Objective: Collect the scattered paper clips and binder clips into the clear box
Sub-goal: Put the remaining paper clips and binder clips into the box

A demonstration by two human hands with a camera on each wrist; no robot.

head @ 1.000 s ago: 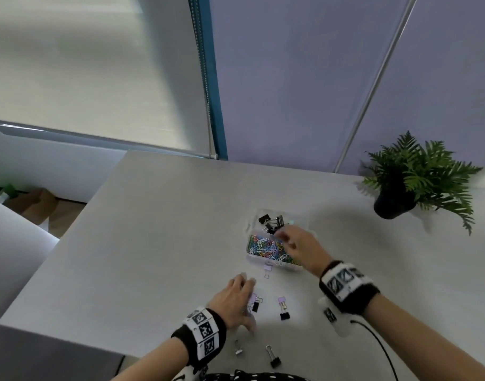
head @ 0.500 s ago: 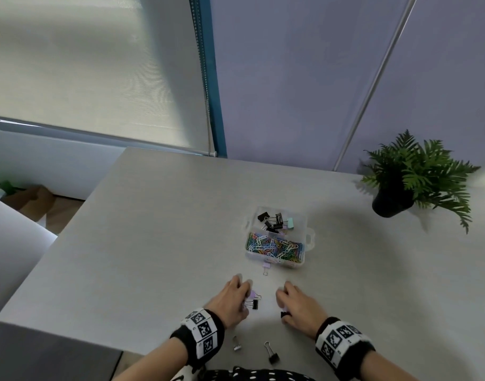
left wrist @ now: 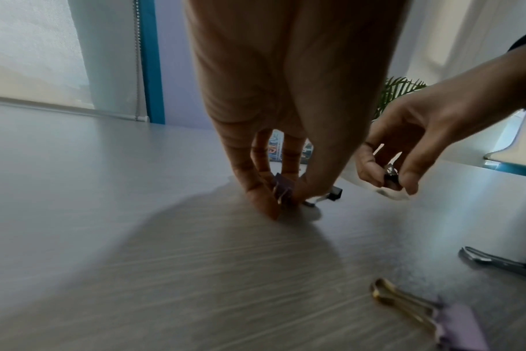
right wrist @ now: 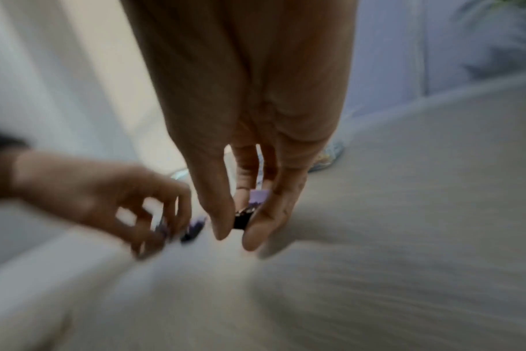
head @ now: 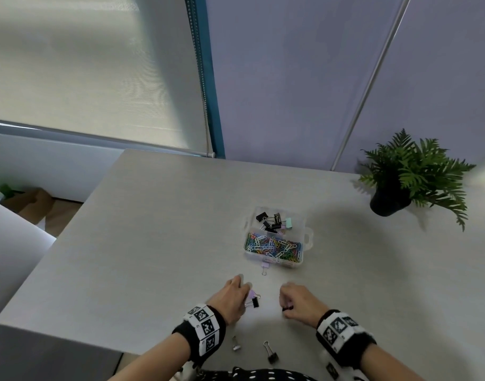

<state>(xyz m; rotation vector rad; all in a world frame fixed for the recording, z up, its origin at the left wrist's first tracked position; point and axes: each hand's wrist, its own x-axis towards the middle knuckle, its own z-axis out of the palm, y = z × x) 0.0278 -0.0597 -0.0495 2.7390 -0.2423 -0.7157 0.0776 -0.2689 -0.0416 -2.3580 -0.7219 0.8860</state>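
Since a second ago the right hand (head: pixel 299 302) has come back from the clear box (head: pixel 275 237) and now pinches a black binder clip (left wrist: pixel 391 177) just above the table (head: pixel 153 243); the left hand (head: pixel 230 299) pinches a lilac binder clip (left wrist: pixel 281 190) against the surface, another black clip (head: pixel 254 303) beside it. Light, stiff and springy, these clips likely handle best gripped by the body, not the slippery wire loops. Only the head view shows the box, well ahead, and a lilac clip (head: pixel 264 266) at its near wall.
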